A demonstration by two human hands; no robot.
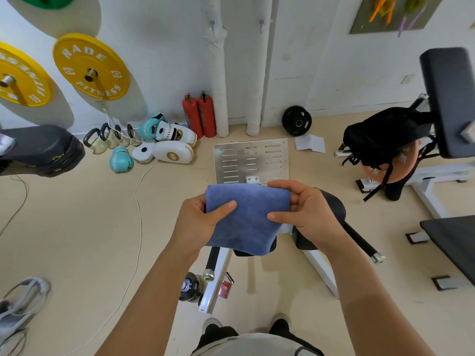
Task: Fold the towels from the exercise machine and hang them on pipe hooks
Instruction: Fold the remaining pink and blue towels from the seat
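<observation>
Above machine seat, both hands grip folded blue towel; L hand & R hand pinching opposite edges, prob. doubled.

Bare forearms, grey shirt (dark shoes below).

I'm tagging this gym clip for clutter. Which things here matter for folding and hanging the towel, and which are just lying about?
Part of the job:
blue towel, gripped by left hand and right hand
hooks on the white pipes

Just lying about:
fire extinguishers
boxing gloves
kettlebells
yellow weight plates
black bag
</observation>
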